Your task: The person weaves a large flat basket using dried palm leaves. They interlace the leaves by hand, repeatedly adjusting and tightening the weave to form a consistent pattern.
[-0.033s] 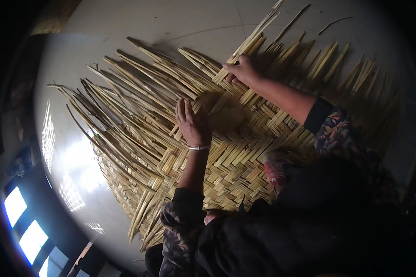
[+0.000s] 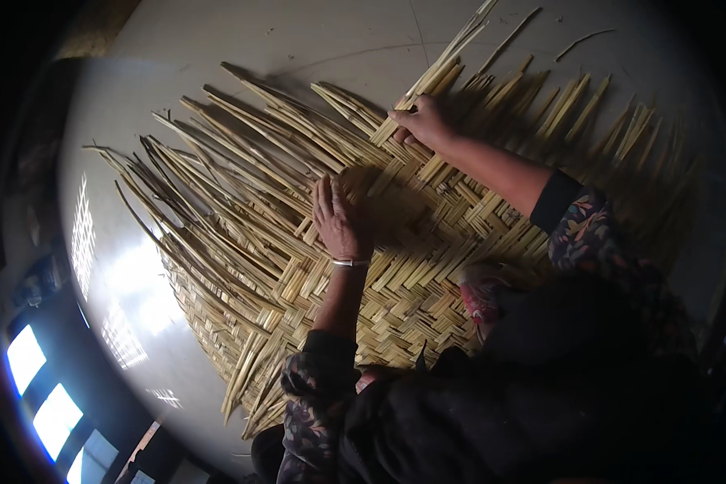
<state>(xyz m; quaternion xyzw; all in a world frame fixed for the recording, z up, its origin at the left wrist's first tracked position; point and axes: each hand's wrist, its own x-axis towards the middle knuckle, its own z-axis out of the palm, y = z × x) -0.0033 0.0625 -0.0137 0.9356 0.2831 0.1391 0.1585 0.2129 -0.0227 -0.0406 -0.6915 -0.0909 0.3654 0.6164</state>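
Beneath both hands spreads a large woven reed mat point(image 2: 415, 302) in a slanting zigzag weave, its loose ends fanning out at the far and left sides. My right hand point(image 2: 423, 125) is closed in a pinch around pale split reed strips point(image 2: 448, 64) at the far edge. Their long ends stick out past the fingers. Lower and to the left, my left hand point(image 2: 343, 226) lies on the weave with its fingers stretched out beside the loose reed ends point(image 2: 270, 181). The thumb of that hand is hidden, and a thin white bracelet circles its wrist.
The mat lies on a smooth grey floor point(image 2: 177, 40). Two loose reed pieces, a straight one point(image 2: 512, 36) and a curved one point(image 2: 582, 44), rest beyond its far edge. Bright window panes point(image 2: 26, 359) show at the lower left. A patterned foot covering point(image 2: 482, 297) rests on the mat.
My left hand has shifted slightly right over the weave. My right hand stays in place on the reed strips.
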